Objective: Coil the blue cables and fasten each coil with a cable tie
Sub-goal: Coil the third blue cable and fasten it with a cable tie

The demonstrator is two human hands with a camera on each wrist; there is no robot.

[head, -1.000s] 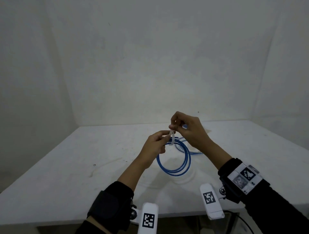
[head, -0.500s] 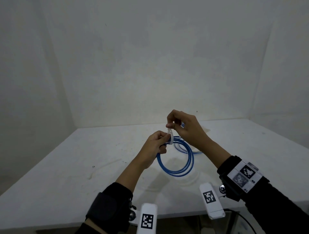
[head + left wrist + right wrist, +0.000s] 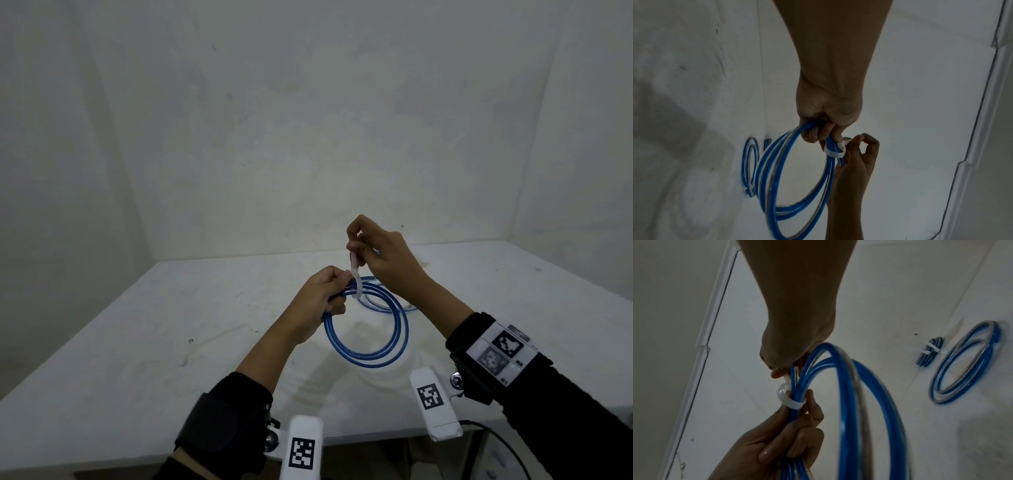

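Fingers of the left hand [image 3: 320,296] curl round the top of the held blue coil [image 3: 366,329], which hangs below them above the white table [image 3: 137,342]; just above and beside them the right hand [image 3: 380,260] pinches the tail of the white cable tie [image 3: 356,286], whose loop circles the strands right at the left fingertips while the tail runs up and slightly away toward the right fingers. From the left wrist, the left hand's fingers [image 3: 813,134] clamp the bundle and the tie's loop [image 3: 835,151] sits just beyond them, the right fingertips touching it from the far side; another coil [image 3: 751,164] lies on the table, well off to the side. From the right wrist, the right fingertips [image 3: 777,374] nip the tail directly above the loop [image 3: 790,400], with the left fingers [image 3: 813,408] bracing the strands just under it; the loop looks slack, so the tightening pull probably runs along the tail, away from the left hand. Two further coils [image 3: 964,363] lie beyond, the smaller already tied.
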